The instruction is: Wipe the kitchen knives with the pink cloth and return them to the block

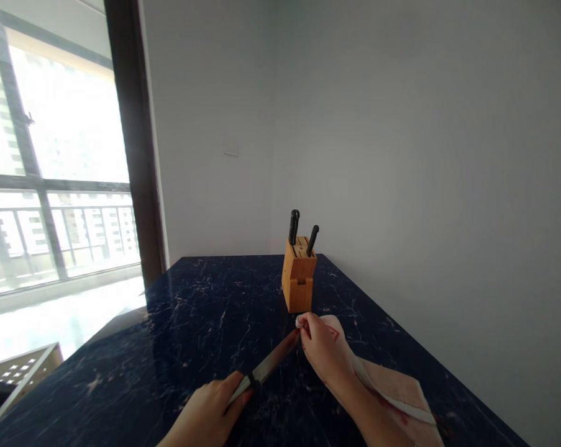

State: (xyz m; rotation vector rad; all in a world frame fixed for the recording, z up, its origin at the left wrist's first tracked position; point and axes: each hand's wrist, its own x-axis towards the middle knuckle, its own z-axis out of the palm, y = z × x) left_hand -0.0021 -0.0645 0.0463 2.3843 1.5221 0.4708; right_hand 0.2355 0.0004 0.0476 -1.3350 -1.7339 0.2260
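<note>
A long-bladed knife (276,358) slants up and to the right over the dark table. My left hand (214,403) is closed around its handle end. Near the blade's tip, my right hand (321,343) pinches a bunched corner of a pale cloth (392,380) with red markings. The cloth trails back under my right forearm onto the table. Just beyond the right hand stands a wooden knife block (299,276), upright, with black-handled knives (294,226) in its slots. Whether the cloth corner touches the blade is hard to see.
The dark blue marbled table (215,304) reaches back to a corner of plain walls, with its right edge along one wall. A large window (70,124) is on the left. A perforated light-framed chair or crate (23,372) stands at lower left, beside the table.
</note>
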